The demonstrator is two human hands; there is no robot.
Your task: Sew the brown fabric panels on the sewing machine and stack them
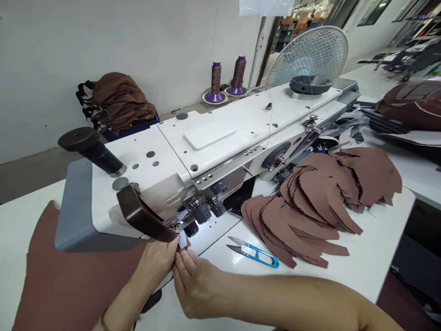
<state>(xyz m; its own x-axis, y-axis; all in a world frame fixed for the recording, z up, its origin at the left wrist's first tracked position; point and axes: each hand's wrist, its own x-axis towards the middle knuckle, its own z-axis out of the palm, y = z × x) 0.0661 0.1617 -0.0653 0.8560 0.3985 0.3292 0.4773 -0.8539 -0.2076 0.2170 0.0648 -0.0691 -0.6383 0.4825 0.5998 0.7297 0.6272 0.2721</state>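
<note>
You're working right at the foot end of the white industrial sewing machine (220,138), and the step in hand looks like placing a small white tab (182,240) there. Your right hand (198,287) has it closed between thumb and fingers, while your left hand (155,262) sits just beside it, its fingers against the tab; whether the left is actually gripping, you can't tell from this view. The moment calls for a steady pinch clear of the needle area. A broad brown leather panel (69,262) lies under your left forearm, on the near side of the machine, and a dark brown curved strip (141,214) hangs just above your hands. Beyond the machine, stacked curved brown leather pieces (310,207) fan across the white table (347,262), with blue-handled thread snips (255,253) beside them. Behind it stand two brown thread cones (216,78), a wire-caged fan (306,57) and a folded brown pile (117,103).
</note>
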